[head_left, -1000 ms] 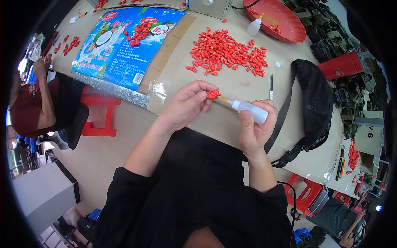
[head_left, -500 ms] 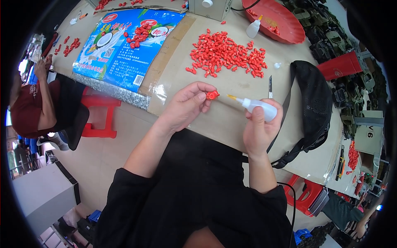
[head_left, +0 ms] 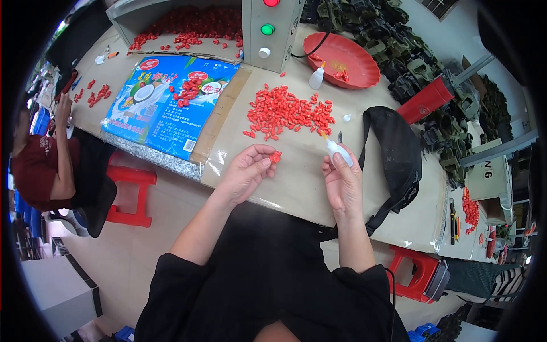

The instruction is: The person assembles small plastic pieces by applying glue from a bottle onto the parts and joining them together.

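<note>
Between the thumb and fingers of my left hand [head_left: 249, 171] is a small red plastic piece [head_left: 276, 157], held above the table's near edge. My right hand [head_left: 343, 182] grips a white squeeze bottle [head_left: 339, 152] with a yellowish nozzle tip, which points up and away to the left, apart from the red piece. Beyond both hands lies a loose pile of similar red pieces [head_left: 289, 113]. A knife blade [head_left: 340, 137] shows partly behind the bottle. Near the pile's right side sits a small whitish cap-like thing [head_left: 347, 118].
A blue printed cardboard sheet [head_left: 165, 105] bears more red pieces. Behind stand a second squeeze bottle [head_left: 317, 77], a red scalloped tray [head_left: 364, 74] and a grey box with buttons [head_left: 272, 40]. A black bag [head_left: 393, 159] lies at right. Another person [head_left: 51, 165] sits at left.
My right hand has drawn the bottle back and tilted it more upright, its nozzle now farther from the red piece. The left hand still holds the piece. The whole view has shifted upward.
</note>
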The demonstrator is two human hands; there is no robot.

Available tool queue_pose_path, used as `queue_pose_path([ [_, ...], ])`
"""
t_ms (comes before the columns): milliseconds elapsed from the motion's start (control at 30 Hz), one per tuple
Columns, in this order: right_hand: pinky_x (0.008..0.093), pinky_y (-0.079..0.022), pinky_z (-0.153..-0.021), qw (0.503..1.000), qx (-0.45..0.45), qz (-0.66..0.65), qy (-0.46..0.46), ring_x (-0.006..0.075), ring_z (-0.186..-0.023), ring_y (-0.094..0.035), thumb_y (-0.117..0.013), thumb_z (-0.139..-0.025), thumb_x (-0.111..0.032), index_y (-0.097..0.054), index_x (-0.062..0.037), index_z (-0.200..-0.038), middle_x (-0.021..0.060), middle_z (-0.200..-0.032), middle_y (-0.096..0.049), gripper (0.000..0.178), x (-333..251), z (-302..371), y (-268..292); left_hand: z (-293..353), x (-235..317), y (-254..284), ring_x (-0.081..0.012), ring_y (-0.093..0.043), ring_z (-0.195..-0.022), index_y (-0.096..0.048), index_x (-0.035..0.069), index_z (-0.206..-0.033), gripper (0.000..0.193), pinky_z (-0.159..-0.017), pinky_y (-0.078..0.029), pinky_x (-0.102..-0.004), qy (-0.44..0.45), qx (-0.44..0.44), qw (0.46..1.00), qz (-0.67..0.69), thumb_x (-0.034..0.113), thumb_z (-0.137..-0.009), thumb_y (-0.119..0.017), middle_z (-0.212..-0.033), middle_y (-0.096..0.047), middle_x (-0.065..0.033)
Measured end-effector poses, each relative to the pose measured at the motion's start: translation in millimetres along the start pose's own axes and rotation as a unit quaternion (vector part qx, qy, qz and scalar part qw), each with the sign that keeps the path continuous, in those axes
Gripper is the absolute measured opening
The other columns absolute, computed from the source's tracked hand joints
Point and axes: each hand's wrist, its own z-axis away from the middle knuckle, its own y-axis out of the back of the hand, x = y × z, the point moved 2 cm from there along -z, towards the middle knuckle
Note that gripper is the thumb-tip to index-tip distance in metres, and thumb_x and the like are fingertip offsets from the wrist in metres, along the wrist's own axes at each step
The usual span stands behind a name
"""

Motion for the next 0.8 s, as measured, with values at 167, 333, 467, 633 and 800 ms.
queue_pose_path([
  [167,0.0259,-0.043,-0.069,1.000,0.017,0.004,0.009,0.0148,-0.077,-0.053,-0.058,-0.078,-0.006,-0.045,-0.0038,-0.099,0.0055,-0.088,-0.052,0.025,-2.4,-3.9,7.1,-1.1,1.5,-2.3,-0.0114,-0.051,-0.078,-0.047,0.001,-0.100,0.018,-0.068,-0.041,-0.0234,-0.005,0.005,1.000,-0.006,0.002,-0.082,-0.048,-0.089,-0.054,-0.0058],
  [333,0.0257,-0.042,-0.070,0.991,0.023,0.107,0.073,0.0145,-0.080,-0.054,-0.059,-0.077,-0.009,-0.045,-0.0005,-0.105,0.0059,-0.090,-0.053,0.032,-25.4,-20.3,10.7,-3.4,3.7,-13.0,-0.0105,-0.051,-0.075,-0.047,0.000,-0.098,0.018,-0.066,-0.042,-0.0226,0.026,0.038,0.995,-0.094,0.002,-0.080,-0.050,-0.087,-0.055,-0.0062],
  [467,0.0234,-0.042,-0.071,0.959,0.020,0.248,0.137,0.0112,-0.080,-0.053,-0.059,-0.077,-0.009,-0.048,0.0016,-0.101,0.0066,-0.090,-0.056,0.029,-43.3,-34.1,11.6,-13.2,5.5,-21.0,-0.0105,-0.052,-0.067,-0.050,-0.001,-0.093,0.015,-0.061,-0.044,-0.0222,0.061,0.062,0.973,-0.212,0.002,-0.079,-0.052,-0.080,-0.055,-0.0066],
  [633,0.0238,-0.043,-0.073,0.892,0.056,0.386,0.228,0.0130,-0.081,-0.054,-0.054,-0.079,-0.006,-0.046,0.0058,-0.101,0.0108,-0.090,-0.056,0.027,-71.8,-48.8,1.5,-25.1,9.4,-24.7,-0.0103,-0.053,-0.064,-0.052,-0.003,-0.090,0.014,-0.058,-0.045,-0.0221,0.096,0.065,0.942,-0.316,0.002,-0.077,-0.053,-0.079,-0.056,-0.0077],
  [800,0.0261,-0.045,-0.072,0.763,0.074,0.583,0.270,0.0178,-0.082,-0.057,-0.056,-0.076,-0.005,-0.045,0.0048,-0.103,0.0136,-0.091,-0.057,0.031,-77.3,-116.2,31.4,-37.3,6.7,-23.7,-0.0108,-0.054,-0.063,-0.053,-0.004,-0.090,0.017,-0.056,-0.047,-0.0228,0.100,0.065,0.919,-0.376,0.003,-0.075,-0.054,-0.080,-0.058,-0.0093],
])
